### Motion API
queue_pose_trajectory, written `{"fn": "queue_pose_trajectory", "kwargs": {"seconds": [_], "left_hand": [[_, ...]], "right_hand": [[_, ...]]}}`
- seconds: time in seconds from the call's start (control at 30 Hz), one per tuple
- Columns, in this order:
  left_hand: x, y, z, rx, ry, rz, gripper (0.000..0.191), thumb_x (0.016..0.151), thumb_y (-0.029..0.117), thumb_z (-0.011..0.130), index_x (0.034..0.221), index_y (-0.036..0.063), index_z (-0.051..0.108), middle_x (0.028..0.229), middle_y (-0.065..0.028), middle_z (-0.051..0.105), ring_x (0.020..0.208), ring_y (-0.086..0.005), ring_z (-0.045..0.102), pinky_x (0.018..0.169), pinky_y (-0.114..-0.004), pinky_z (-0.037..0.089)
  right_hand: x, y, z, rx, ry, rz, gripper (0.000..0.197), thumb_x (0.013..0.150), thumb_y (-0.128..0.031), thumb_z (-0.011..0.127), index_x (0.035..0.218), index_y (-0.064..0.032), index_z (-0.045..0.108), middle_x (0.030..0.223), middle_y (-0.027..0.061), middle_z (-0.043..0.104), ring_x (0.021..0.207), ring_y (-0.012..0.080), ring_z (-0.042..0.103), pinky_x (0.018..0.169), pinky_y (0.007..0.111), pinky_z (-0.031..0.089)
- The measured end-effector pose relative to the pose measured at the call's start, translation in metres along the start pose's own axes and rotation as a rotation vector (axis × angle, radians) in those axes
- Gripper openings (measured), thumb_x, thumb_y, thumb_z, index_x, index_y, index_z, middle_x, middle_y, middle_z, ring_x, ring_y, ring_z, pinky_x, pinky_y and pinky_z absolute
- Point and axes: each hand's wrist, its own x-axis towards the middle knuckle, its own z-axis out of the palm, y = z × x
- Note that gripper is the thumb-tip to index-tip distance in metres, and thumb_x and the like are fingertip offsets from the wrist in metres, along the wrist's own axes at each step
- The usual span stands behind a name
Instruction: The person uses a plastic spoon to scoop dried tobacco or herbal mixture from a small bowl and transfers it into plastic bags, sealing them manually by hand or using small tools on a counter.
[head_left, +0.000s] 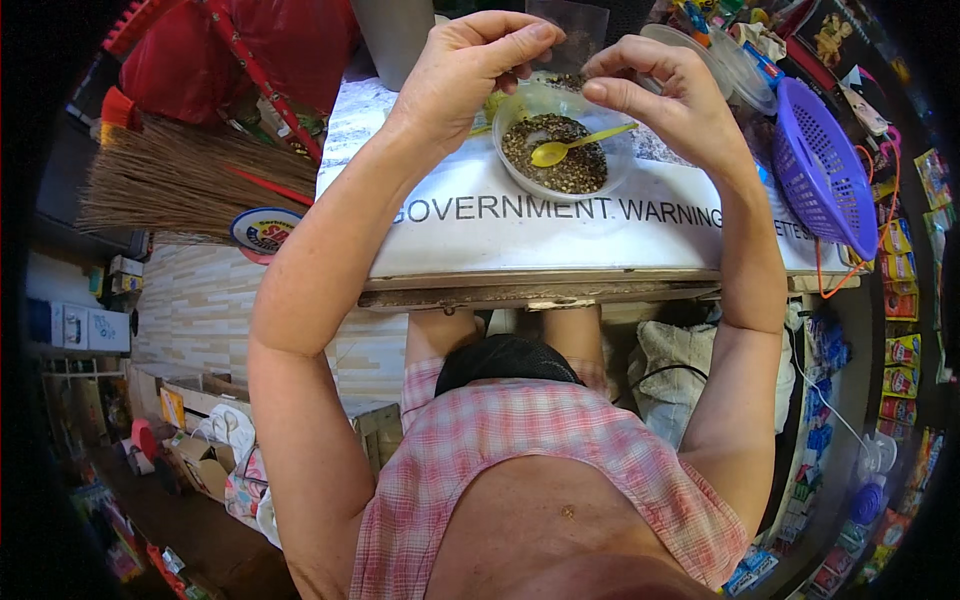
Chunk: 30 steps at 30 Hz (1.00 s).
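Observation:
Both hands are raised over the far part of a small table. The fingertips of my left hand (487, 60) pinch the edge of a small clear plastic bag (576, 30). Dark granules show low in or just behind the bag. My right hand (675, 94) is curled at the bag's lower right, thumb and forefinger close to it; whether they grip it is unclear. Below the hands stands a clear round plastic tub (517, 176), partly filled with coarse brown and black granules (585, 166). A yellow plastic spoon (551, 154) rests on them, its handle pointing right.
White printed sheeting (480, 247) covers the table. A purple plastic basket (825, 165) hangs over its right edge, near clear lids (750, 75). At left are a stick broom (195, 176) and a grey container (394, 41). Sachets (900, 360) hang at far right.

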Motion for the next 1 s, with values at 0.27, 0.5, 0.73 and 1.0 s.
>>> {"fn": "queue_pose_trajectory", "kwargs": {"seconds": [0.27, 0.5, 0.73, 1.0], "left_hand": [[-0.002, 0.005, 0.008, 0.027, -0.058, -0.049, 0.02, 0.089, 0.021, 0.066, 0.102, 0.0054, 0.07, 0.089, -0.0018, 0.069, 0.079, -0.0074, 0.06, 0.067, -0.022, 0.045], [-0.001, 0.004, 0.006, 0.14, -0.058, 0.002, 0.021, 0.089, 0.021, 0.066, 0.101, 0.0044, 0.07, 0.088, -0.0028, 0.069, 0.077, -0.0077, 0.059, 0.067, -0.021, 0.044], [-0.002, 0.008, 0.009, 0.135, -0.044, 0.018, 0.019, 0.088, 0.018, 0.068, 0.097, 0.0018, 0.07, 0.084, -0.0046, 0.068, 0.074, -0.0082, 0.059, 0.066, -0.022, 0.045], [0.002, 0.004, 0.001, 0.221, -0.022, 0.046, 0.016, 0.087, 0.015, 0.068, 0.095, 0.0007, 0.07, 0.081, -0.0057, 0.068, 0.074, -0.0103, 0.061, 0.068, -0.023, 0.048]], "right_hand": [[0.002, 0.004, 0.009, 0.148, -0.004, 0.04, 0.017, 0.085, -0.015, 0.066, 0.086, 0.0021, 0.067, 0.073, 0.0027, 0.064, 0.07, 0.0065, 0.056, 0.064, 0.024, 0.046], [0.003, 0.011, 0.016, 0.12, 0.028, 0.042, 0.015, 0.084, -0.014, 0.066, 0.087, 0.0011, 0.067, 0.074, 0.0032, 0.065, 0.069, 0.0068, 0.056, 0.063, 0.024, 0.046], [0.004, 0.018, 0.02, 0.139, 0.062, 0.03, 0.014, 0.084, -0.013, 0.066, 0.088, 0.0, 0.067, 0.075, 0.0034, 0.066, 0.069, 0.0066, 0.056, 0.063, 0.023, 0.046], [0.004, 0.005, 0.012, 0.469, 0.236, 0.071, 0.02, 0.082, 0.0, 0.066, 0.1, -0.0003, 0.057, 0.082, 0.002, 0.061, 0.074, 0.0084, 0.059, 0.068, 0.021, 0.047]]}}
